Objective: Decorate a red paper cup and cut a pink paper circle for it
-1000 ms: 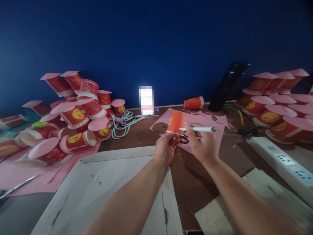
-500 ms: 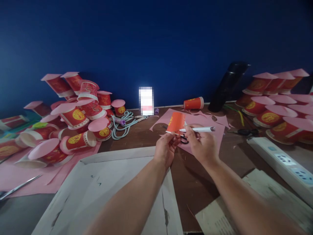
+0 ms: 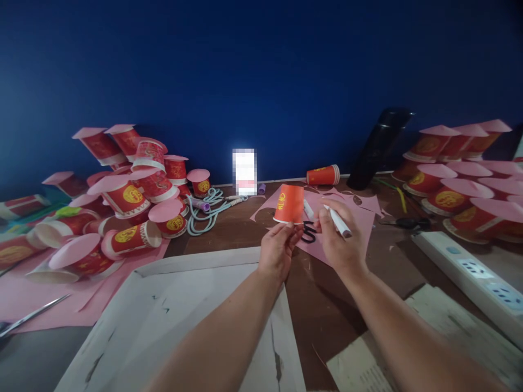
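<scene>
My left hand pinches the white rim of an orange-red paper cup, which is held upside down with yellow marks on its side. My right hand is closed round a white marker pen, apart from the cup. The pen slants, its back end down to the right; its tip points up and left, too small to make out clearly. Just right of the cup shows a short white object, its kind unclear. Black scissor handles lie between my hands on pink paper.
Red cups topped with pink discs are heaped at left and right. A lying cup stack, a black flask, a coiled cable and a power strip surround the work. A white box lid lies in front.
The marker pen has come away from the cup and swung from nearly level to a steep slant. The cup has turned slightly in my left hand, showing more of its yellow marks.
</scene>
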